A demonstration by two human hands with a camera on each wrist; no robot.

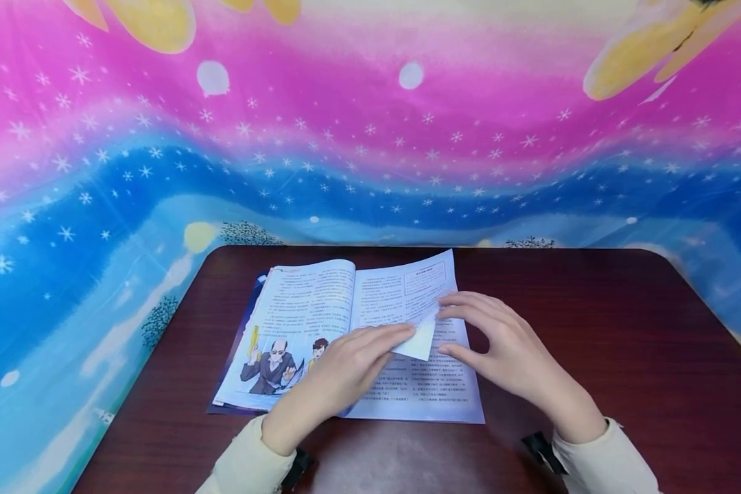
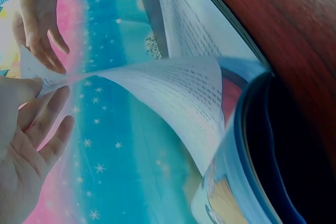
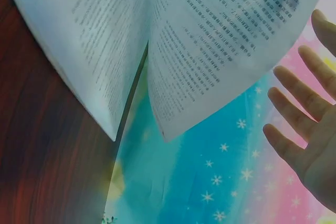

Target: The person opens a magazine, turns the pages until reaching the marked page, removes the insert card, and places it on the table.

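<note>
An open magazine (image 1: 379, 295) with printed text lies on the table, a comic-style drawing of two figures low on its left page. My left hand (image 1: 352, 360) reaches across the middle and pinches a page (image 2: 173, 85) between thumb and fingers. That page lifts and twists in the left wrist view, and its pale folded part (image 1: 420, 341) shows by my fingertips in the head view. My right hand (image 1: 509, 343) is just right of the lifted page, its fingers apart and holding nothing. In the right wrist view the right hand's fingers (image 3: 294, 116) are spread beside the page's edge.
The dark red-brown table (image 1: 593, 309) extends to both sides of the magazine. Behind it hangs a pink and blue cloth (image 1: 370, 158) printed with snowflakes. Pale sleeves (image 1: 605, 456) and dark straps (image 1: 543, 453) are around the wrists.
</note>
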